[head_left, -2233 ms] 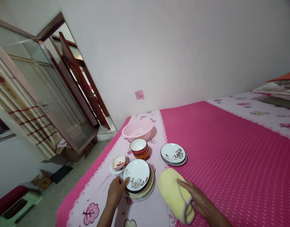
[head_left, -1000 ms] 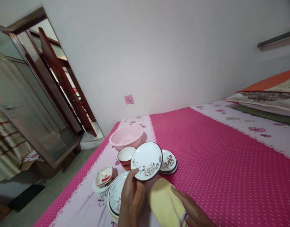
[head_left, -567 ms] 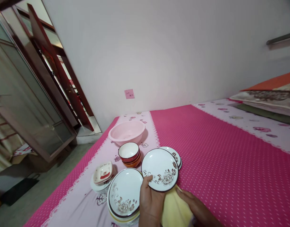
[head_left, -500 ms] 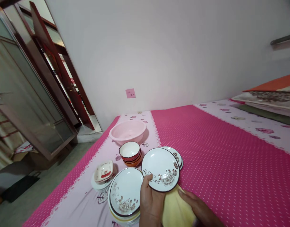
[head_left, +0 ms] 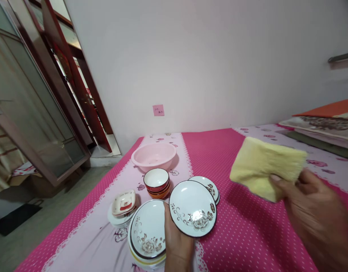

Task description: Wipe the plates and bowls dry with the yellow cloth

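My left hand [head_left: 178, 241] supports a small white plate [head_left: 188, 200] with a dark rim and a brown flower print, its face tilted up toward me. The fingers are mostly hidden beneath it. Off to the right, my right hand [head_left: 310, 204] pinches a yellow cloth [head_left: 264, 162] between thumb and fingers, raised above the pink bedspread and apart from the plate. Behind the held plate lie a few similar small plates [head_left: 202, 182]. To the left of my left hand is a stack of larger flowered plates [head_left: 148, 223].
Red and orange bowls [head_left: 156, 183] stand stacked in front of a pink basin [head_left: 154, 155]. Square dishes [head_left: 123, 202] rest on a pile of white plates [head_left: 117, 219]. Folded bedding [head_left: 327, 122] lies at the far right, and a wall with a pink note [head_left: 158, 110] rises behind.
My right hand has moved right and up, carrying the yellow cloth away from the plate. My left hand keeps the plate, now slightly lower, its thumb no longer lying across the plate's face.
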